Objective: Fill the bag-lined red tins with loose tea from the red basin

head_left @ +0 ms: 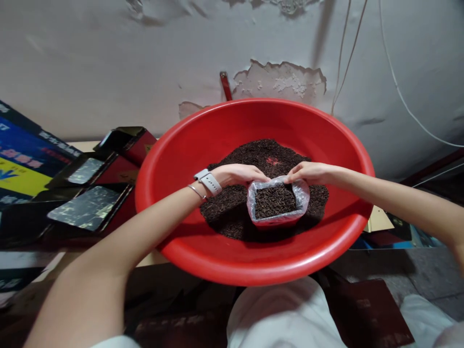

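In the middle of the head view, a small red box lined with a clear plastic bag is filled with dark loose tea leaves. My left hand pinches the bag's far rim near its left corner. At the far right corner my right hand has its thumb and fingers closed on the same rim. The box is over the heap of tea inside a large red basin; whether it rests on the heap I cannot tell.
Open dark red boxes with patterned flaps stand left of the basin. Further left is a blue and yellow printed carton. Behind rises a wall with peeling paint, with thin cords hanging at the right.
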Motion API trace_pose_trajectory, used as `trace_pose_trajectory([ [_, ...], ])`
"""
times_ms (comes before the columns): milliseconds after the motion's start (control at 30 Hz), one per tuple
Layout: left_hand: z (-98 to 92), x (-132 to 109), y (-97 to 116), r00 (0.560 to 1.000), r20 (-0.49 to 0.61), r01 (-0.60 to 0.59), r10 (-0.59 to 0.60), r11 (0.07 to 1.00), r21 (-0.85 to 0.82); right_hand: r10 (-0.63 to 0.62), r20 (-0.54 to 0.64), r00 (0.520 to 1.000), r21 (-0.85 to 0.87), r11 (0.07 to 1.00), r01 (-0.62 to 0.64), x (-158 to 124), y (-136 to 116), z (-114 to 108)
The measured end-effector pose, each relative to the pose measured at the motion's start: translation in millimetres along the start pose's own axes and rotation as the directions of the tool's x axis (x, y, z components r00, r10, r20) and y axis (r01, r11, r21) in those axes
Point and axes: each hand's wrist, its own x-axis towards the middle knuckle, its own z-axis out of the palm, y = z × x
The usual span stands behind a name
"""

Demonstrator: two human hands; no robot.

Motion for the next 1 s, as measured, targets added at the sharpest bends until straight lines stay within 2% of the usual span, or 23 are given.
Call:
trace_pose_trajectory([
  [133, -14.4, -11, 18, 0.995, -0.07, -0.06, 0.072, 0.986, 0.157, -0.176, -0.135, 0.975, -0.132, 0.978, 0.159, -18, -24, 3],
  [167, -16.3, -13, 19, 0.989, -0.13, -0.042, 0.072, 0.975, 0.218, -0.206, -0.156, 0.966, -0.157, 0.971, 0.181, -22, -28, 3],
  [233, -16.5, -15, 13, 0.958, -0.285, 0.071, 0.035, 0.933, 0.353, -0.232, -0.212, 0.949, -0.217, 0.958, 0.185, -28, -32, 3],
  [300, -12.7, -16, 1, 0.904, -0.427, 0.223, 0.005, 0.848, 0.481, -0.201, -0.246, 0.948, -0.283, 0.951, 0.128, -33, -29, 3],
  [333, -10.0, -16, -6, 0.892, -0.452, 0.286, -0.013, 0.789, 0.543, -0.165, -0.231, 0.959, -0.309, 0.947, 0.089, -35, -26, 4],
  [400, -4.2, -19, -16, 0.918, -0.387, 0.321, -0.083, 0.728, 0.606, -0.07, -0.127, 0.989, -0.326, 0.945, 0.025, -41, -16, 6],
  [433, -1.0, -21, -18, 0.943, -0.305, 0.296, -0.134, 0.757, 0.583, -0.032, -0.072, 0.997, -0.312, 0.95, 0.008, -45, -11, 7],
  [467, 2.6, -25, -19, 0.964, -0.201, 0.256, -0.177, 0.826, 0.502, -0.008, -0.037, 0.999, -0.282, 0.959, -0.003, -49, -7, 10],
  [533, 11.2, -35, -16, 0.981, -0.014, 0.193, -0.194, 0.964, 0.185, 0.005, -0.054, 0.999, -0.19, 0.982, -0.015, -57, -1, 15],
  [600, 21.4, -44, -11, 0.979, 0.03, 0.202, -0.2, 0.973, -0.11, -0.007, -0.13, 0.991, -0.098, 0.995, -0.006, -61, 2, 21],
  [667, 30.7, -52, -6, 0.971, -0.015, 0.225, -0.239, 0.932, -0.285, -0.026, -0.172, 0.985, -0.033, 0.999, 0.021, -61, 1, 26],
  [733, 36.4, -58, 0, 0.965, -0.071, 0.212, -0.253, 0.908, -0.361, -0.059, -0.178, 0.982, 0.021, 0.998, 0.064, -58, -2, 30],
  [800, 36.9, -64, 7, 0.968, -0.12, 0.172, -0.222, 0.928, -0.331, -0.102, -0.183, 0.978, 0.077, 0.99, 0.117, -55, -7, 32],
  [867, 32.6, -74, 19, 0.96, -0.226, 0.109, -0.166, 0.964, -0.244, -0.148, -0.229, 0.962, 0.11, 0.978, 0.176, -55, -15, 30],
  [933, 25.6, -86, 32, 0.923, -0.368, 0.057, -0.113, 0.986, -0.159, -0.184, -0.315, 0.931, 0.1, 0.969, 0.225, -58, -23, 26],
  [1000, 19.5, -97, 44, 0.867, -0.495, 0.021, -0.062, 0.996, -0.087, -0.214, -0.399, 0.892, 0.058, 0.965, 0.257, -64, -28, 20],
])
